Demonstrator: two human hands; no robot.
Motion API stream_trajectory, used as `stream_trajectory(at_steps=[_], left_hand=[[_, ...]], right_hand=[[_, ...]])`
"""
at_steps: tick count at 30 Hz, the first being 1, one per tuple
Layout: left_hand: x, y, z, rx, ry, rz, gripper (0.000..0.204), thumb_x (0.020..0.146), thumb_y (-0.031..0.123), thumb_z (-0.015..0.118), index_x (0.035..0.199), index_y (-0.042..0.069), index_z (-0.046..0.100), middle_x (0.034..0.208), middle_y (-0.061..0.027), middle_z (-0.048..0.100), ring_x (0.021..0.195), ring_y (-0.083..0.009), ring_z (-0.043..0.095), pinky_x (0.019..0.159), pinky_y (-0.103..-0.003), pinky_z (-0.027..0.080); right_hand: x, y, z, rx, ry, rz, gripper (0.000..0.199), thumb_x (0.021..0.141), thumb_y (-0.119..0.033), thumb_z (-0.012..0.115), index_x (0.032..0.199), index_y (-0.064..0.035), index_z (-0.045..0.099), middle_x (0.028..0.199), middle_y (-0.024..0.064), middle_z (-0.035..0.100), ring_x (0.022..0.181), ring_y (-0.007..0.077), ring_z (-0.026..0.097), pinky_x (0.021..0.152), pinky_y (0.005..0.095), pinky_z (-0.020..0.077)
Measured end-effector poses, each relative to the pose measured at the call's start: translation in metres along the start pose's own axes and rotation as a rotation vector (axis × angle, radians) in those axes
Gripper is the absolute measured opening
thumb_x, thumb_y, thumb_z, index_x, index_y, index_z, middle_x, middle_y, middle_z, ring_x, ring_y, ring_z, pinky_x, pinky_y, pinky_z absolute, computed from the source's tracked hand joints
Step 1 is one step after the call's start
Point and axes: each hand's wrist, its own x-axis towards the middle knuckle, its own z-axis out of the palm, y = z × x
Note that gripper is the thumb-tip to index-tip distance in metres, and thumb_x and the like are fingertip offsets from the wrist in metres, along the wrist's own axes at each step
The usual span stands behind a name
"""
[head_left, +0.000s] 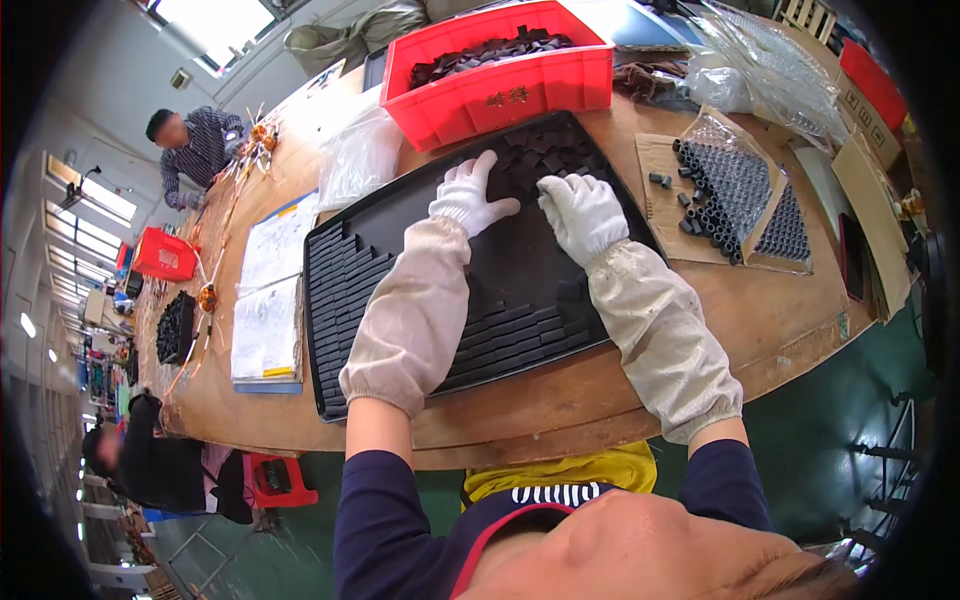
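Observation:
A large black tray (500, 268) lies on the table in front of me. Small black blocks (345, 300) stand in close rows along its left and near sides. Loose black pieces (548, 150) are heaped in the tray's far right part. My left hand (474, 194), in a white glove, is over the tray's middle with thumb and fingers apart, and nothing shows in it. My right hand (584, 214), also gloved, rests beside the loose heap with its fingers curled in. Whatever it grips, if anything, is hidden. Pale sleeve covers wrap both forearms.
A red bin (440, 112) of black pieces stands beyond the tray. Right of it, black tubes (700, 205) lie on cardboard (655, 160). Papers (268, 290) and a clear plastic bag (360, 165) lie left. Two other people (190, 150) are at the left.

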Motion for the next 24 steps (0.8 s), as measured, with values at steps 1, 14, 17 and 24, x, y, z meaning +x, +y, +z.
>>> stream_trajectory(at_steps=[1,14,17,24], left_hand=[[0.009,-0.001,0.001,0.011,-0.022,-0.002,0.099,0.076,0.054,0.081,0.155,0.013,0.036,0.154,-0.0230,0.042,0.141,-0.0437,0.039,0.116,-0.048,0.036],[0.039,-0.037,0.030,-0.045,0.153,0.002,0.030,0.092,0.028,0.069,0.120,0.018,0.068,0.121,-0.0198,0.064,0.111,-0.0410,0.063,0.096,-0.047,0.051],[0.030,-0.038,0.020,-0.223,0.288,-0.072,0.024,0.091,0.026,0.071,0.112,0.014,0.071,0.109,-0.0188,0.068,0.099,-0.0371,0.068,0.087,-0.045,0.055],[-0.040,-0.019,0.003,-1.745,0.079,-0.323,0.022,0.104,0.014,0.058,0.121,0.000,0.063,0.102,-0.0099,0.067,0.079,-0.0172,0.066,0.068,-0.027,0.060]], right_hand=[[0.000,0.000,0.000,0.005,0.005,-0.002,0.020,0.091,-0.024,0.068,0.108,-0.0128,0.063,0.088,0.0103,0.066,0.084,0.0335,0.065,0.073,0.0483,0.0495],[-0.001,-0.006,-0.002,0.052,-0.046,-0.011,0.023,0.092,-0.022,0.069,0.113,-0.0136,0.063,0.090,0.0096,0.065,0.085,0.0330,0.065,0.073,0.0460,0.0492],[-0.003,-0.003,-0.001,0.049,-0.023,-0.010,0.023,0.092,-0.022,0.068,0.113,-0.0141,0.062,0.090,0.0091,0.065,0.085,0.0330,0.065,0.074,0.0456,0.0493],[-0.001,-0.009,-0.001,0.191,0.036,-0.020,0.024,0.091,-0.022,0.071,0.112,-0.0127,0.062,0.090,0.0090,0.067,0.086,0.0330,0.066,0.076,0.0458,0.0504]])
